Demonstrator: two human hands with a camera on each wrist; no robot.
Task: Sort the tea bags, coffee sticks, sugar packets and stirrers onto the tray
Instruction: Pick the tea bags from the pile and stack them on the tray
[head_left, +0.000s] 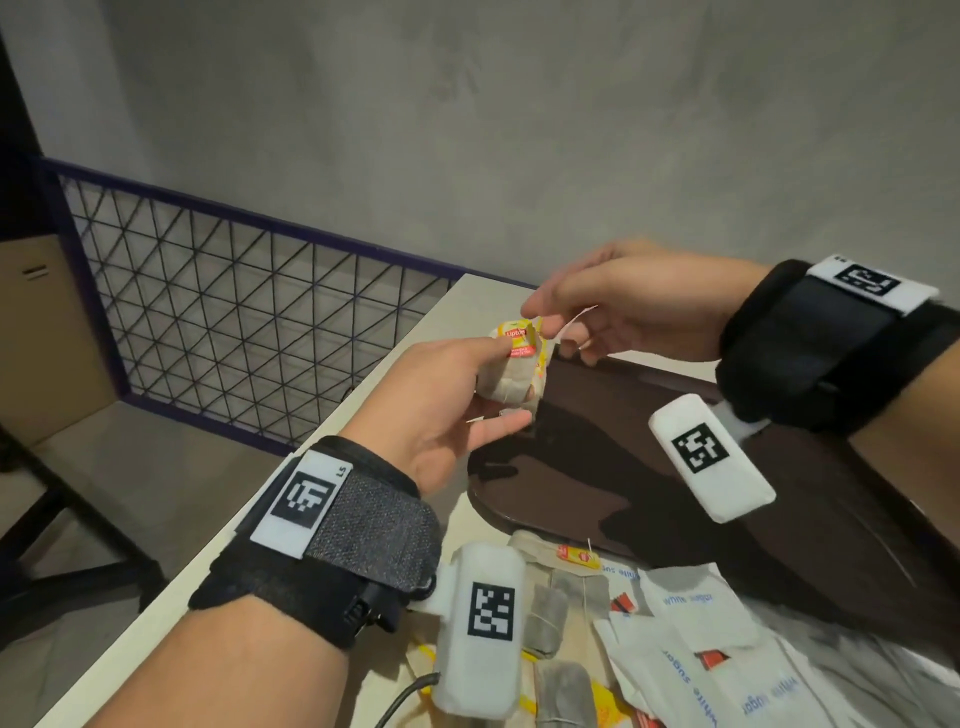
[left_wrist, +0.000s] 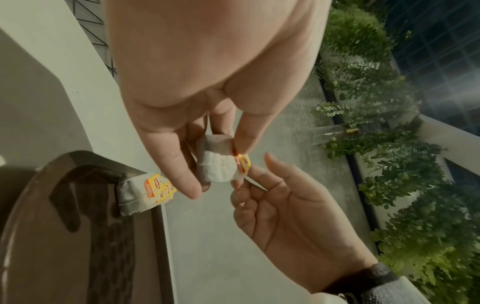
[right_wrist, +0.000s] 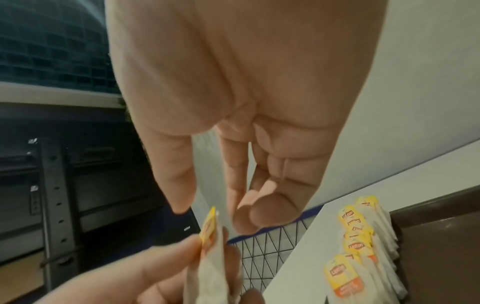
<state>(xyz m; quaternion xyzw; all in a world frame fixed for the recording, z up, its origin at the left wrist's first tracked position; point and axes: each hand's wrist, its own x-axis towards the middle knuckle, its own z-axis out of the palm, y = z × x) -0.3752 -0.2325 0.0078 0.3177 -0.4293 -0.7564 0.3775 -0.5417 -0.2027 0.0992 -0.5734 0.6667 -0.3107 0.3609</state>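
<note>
My left hand grips a folded white tea bag between thumb and fingers, just above the far left corner of the dark brown tray. The bag's yellow tag stands up at its top. My right hand hovers at that tag with its fingers curled, and a thin white string runs from the tag into them. In the right wrist view the tag lies just below the thumb and forefinger. A row of tea bags lies along the tray's corner, the end one showing in the left wrist view.
A loose heap of white sugar packets, grey tea bags and red sticks lies on the pale table in front of the tray. The table edge runs along the left, with a wire mesh railing beyond it.
</note>
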